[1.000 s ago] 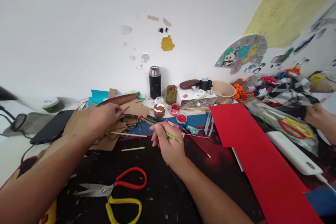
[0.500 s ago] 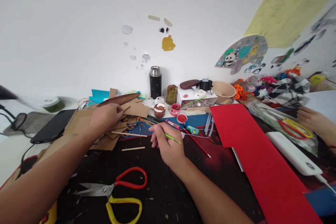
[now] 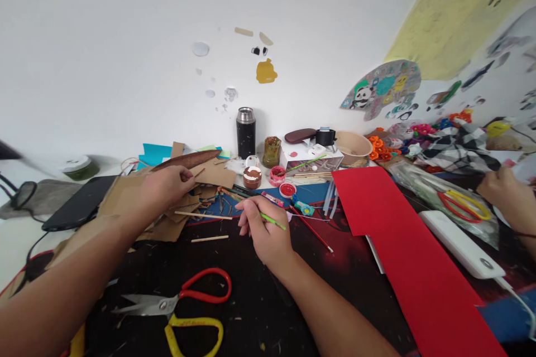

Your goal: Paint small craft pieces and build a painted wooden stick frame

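Above the pile of cardboard scraps (image 3: 176, 228), my left hand (image 3: 167, 188) is closed, pinching a short thin brown stick (image 3: 200, 172) between its fingertips. My right hand (image 3: 266, 237) is curled around a slim green paintbrush (image 3: 273, 221); its front end is hidden by the fingers. Just beyond the right hand stand a jar of brown paint (image 3: 252, 178), a pink jar (image 3: 277, 175) and a lid with red paint (image 3: 287, 189). Two pale wooden sticks (image 3: 209, 239) (image 3: 204, 215) lie between the hands.
Large scissors (image 3: 167, 305) with red and yellow handles lie open in front. A red card sheet (image 3: 402, 251) and a white power strip (image 3: 463, 245) are on the right. A black flask (image 3: 245, 134) stands at the wall. Another person's hand (image 3: 505, 192) is at far right.
The view has shifted slightly. Both my hands keep their holds and nearly their places. The other person's hand at the right has moved a little.
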The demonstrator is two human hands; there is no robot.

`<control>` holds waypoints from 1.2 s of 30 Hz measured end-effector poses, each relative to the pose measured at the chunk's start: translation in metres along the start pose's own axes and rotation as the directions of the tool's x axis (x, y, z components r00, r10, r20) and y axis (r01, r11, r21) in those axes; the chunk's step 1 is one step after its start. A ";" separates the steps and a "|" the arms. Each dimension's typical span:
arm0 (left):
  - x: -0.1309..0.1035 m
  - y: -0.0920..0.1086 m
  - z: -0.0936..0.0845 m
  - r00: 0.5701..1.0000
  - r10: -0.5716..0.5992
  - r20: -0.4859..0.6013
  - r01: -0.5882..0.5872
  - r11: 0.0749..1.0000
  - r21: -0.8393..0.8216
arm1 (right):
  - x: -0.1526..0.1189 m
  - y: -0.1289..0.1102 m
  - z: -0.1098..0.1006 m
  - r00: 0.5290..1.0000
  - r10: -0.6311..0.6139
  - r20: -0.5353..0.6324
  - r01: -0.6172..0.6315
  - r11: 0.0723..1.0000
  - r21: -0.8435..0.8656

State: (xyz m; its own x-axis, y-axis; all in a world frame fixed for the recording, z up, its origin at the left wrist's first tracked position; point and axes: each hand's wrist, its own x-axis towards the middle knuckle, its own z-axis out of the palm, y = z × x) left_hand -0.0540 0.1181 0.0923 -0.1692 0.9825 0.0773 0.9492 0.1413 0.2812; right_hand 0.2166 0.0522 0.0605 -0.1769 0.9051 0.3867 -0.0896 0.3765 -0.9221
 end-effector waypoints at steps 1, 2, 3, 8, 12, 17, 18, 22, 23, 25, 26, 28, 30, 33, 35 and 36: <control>-0.003 0.001 -0.001 1.000 -0.007 -0.010 0.007 1.000 0.016 | 0.000 0.000 0.000 1.000 0.000 -0.005 0.000 1.000 -0.002; -0.005 0.002 -0.002 1.000 -0.015 -0.016 0.016 0.999 0.037 | 0.000 0.000 0.000 1.000 -0.001 -0.010 0.000 1.000 -0.005; -0.008 0.003 -0.001 1.000 -0.015 -0.018 0.016 0.999 0.049 | 0.000 -0.001 0.000 1.000 -0.001 -0.013 0.001 1.000 -0.008; -0.023 0.005 0.011 0.999 0.010 -0.034 -0.009 0.999 0.034 | -0.002 0.000 0.001 1.000 -0.012 0.024 0.013 0.999 -0.036; -0.035 0.010 0.016 0.999 0.006 -0.036 -0.006 1.000 0.016 | -0.004 0.004 0.002 0.999 -0.025 0.038 0.027 0.999 -0.048; -0.046 0.021 0.007 0.998 0.047 -0.031 -0.047 0.999 -0.008 | -0.005 0.006 0.003 0.996 -0.055 0.076 0.060 0.995 -0.076; -0.047 0.023 0.005 0.998 0.052 -0.026 -0.052 0.998 -0.020 | -0.005 0.006 0.003 0.994 -0.068 0.090 0.076 0.993 -0.090; -0.049 0.028 0.000 0.999 0.037 -0.003 -0.038 0.999 -0.037 | -0.007 0.005 0.003 0.985 -0.126 0.121 0.143 0.979 -0.147; -0.050 0.029 0.000 0.999 0.037 0.001 -0.037 0.999 -0.038 | -0.007 0.004 0.003 0.983 -0.135 0.125 0.154 0.976 -0.155; -0.051 0.030 0.000 0.999 0.045 -0.004 -0.045 0.998 -0.032 | -0.008 0.004 0.003 0.980 -0.151 0.133 0.172 0.971 -0.166; -0.052 0.030 0.000 0.999 0.047 -0.008 -0.047 0.999 -0.026 | -0.008 0.004 0.003 0.978 -0.158 0.138 0.180 0.969 -0.170; -0.055 0.030 0.000 0.998 0.057 -0.009 -0.057 0.998 -0.017 | -0.008 0.004 0.004 0.974 -0.177 0.144 0.202 0.963 -0.179; -0.057 0.031 -0.001 0.997 0.079 -0.010 -0.080 0.997 -0.023 | -0.007 0.004 0.004 0.968 -0.202 0.148 0.227 0.956 -0.183; -0.061 0.033 -0.002 0.995 0.100 -0.020 -0.100 0.994 -0.041 | -0.007 0.004 0.004 0.961 -0.229 0.153 0.255 0.949 -0.187; -0.062 0.034 -0.003 0.995 0.099 -0.023 -0.100 0.994 -0.050 | -0.006 0.004 0.004 0.962 -0.231 0.148 0.257 0.947 -0.191; -0.062 0.034 -0.003 0.995 0.099 -0.023 -0.100 0.994 -0.054 | -0.006 0.005 0.003 0.964 -0.229 0.139 0.253 0.948 -0.191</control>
State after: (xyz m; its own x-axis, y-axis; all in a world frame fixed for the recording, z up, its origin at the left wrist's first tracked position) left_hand -0.0116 0.0618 0.0998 -0.0803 0.9887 0.1264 0.9457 0.0355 0.3232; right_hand 0.2140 0.0480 0.0540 -0.2857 0.7584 0.5858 0.0576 0.6238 -0.7795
